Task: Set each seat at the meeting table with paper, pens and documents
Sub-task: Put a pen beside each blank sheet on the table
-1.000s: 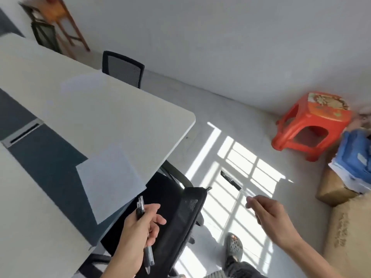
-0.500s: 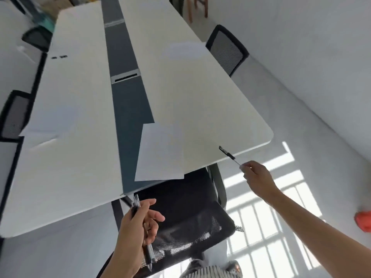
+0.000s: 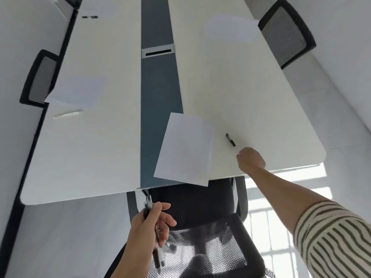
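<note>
- The right hand (image 3: 251,160) reaches out over the near right part of the white worktop (image 3: 90,157). It is curled round the near end of a black-tipped pen (image 3: 230,139).
- The pen's dark far end sticks out past the knuckles, pointing far and left. It sits just right of the near sheet (image 3: 186,149) and apart from it. I cannot tell whether the pen touches the worktop.
- The right hand's fingers are closed on the pen, and their tips are hidden behind the back of the hand.
- The left hand (image 3: 149,225) hangs below the worktop's near edge and grips a bundle of pens (image 3: 158,257) between thumb and forefinger. Its other fingers (image 3: 163,207) are loosely spread.
- The near sheet lies tilted, one side over the dark centre strip (image 3: 158,97). Its near corner overhangs the worktop edge above the near chair (image 3: 200,237).
- A left sheet (image 3: 80,91) lies in front of the left chair (image 3: 40,77), with a pale pen (image 3: 67,113) just near it.
- A far sheet (image 3: 230,31) lies beside the far right chair (image 3: 287,33).
- A cable slot (image 3: 157,52) sits in the centre strip.
- A striped sleeve (image 3: 333,237) covers the right upper arm.
</note>
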The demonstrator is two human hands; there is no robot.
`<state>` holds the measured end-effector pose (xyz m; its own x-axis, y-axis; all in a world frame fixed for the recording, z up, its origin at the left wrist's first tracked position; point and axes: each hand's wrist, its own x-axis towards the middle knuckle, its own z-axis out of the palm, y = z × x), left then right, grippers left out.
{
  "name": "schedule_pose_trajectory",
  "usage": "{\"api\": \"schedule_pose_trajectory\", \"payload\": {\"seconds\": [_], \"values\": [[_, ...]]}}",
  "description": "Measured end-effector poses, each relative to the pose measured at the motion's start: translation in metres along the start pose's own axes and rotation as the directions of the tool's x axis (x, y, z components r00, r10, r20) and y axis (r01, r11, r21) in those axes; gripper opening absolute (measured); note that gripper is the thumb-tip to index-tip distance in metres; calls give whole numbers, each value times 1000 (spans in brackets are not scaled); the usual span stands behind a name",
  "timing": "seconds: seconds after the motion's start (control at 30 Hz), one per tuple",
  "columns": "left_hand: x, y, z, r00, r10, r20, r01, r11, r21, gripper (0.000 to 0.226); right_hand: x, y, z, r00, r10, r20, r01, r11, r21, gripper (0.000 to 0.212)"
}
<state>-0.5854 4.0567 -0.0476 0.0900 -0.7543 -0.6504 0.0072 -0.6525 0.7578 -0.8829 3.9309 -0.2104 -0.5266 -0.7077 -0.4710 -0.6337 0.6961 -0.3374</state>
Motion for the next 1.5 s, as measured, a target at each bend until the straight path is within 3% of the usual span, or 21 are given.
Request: {"api": "schedule_pose_trajectory", "payload": {"seconds": [0.17,0.3,0.5,0.7,0.9,1.1,1.3,1.5], "values": [[-6,-2,23,998,-37,-41,36,999,-17,34,19,4,-3,995,-97,0,96,994,-53,13],[-23,-7,62,997,-16,-77,16,1000,-3,42,24,22,-18,984,-171,40,171,985,2,27],[-53,-7,139,991,102,-84,-97,994,58,43,-11,75,-84,929,-348,127,309,916,255,28],[-70,-4,248,985,159,65,-158,987,-10,41,-69,185,-172,861,-479,173,326,779,536,8],[-71,-2,349,962,143,232,-165,983,82,24,-92,260,-231,845,-457,276,157,707,690,19],[-40,10,432,924,131,358,-175,980,95,18,-58,288,-271,854,-451,258,153,692,705,17],[9,51,498,896,103,433,-184,972,149,35,16,294,-317,905,-380,192,184,756,629,24],[71,113,557,904,129,407,-196,972,128,28,92,304,-389,976,-220,4,170,768,617,28]]}}
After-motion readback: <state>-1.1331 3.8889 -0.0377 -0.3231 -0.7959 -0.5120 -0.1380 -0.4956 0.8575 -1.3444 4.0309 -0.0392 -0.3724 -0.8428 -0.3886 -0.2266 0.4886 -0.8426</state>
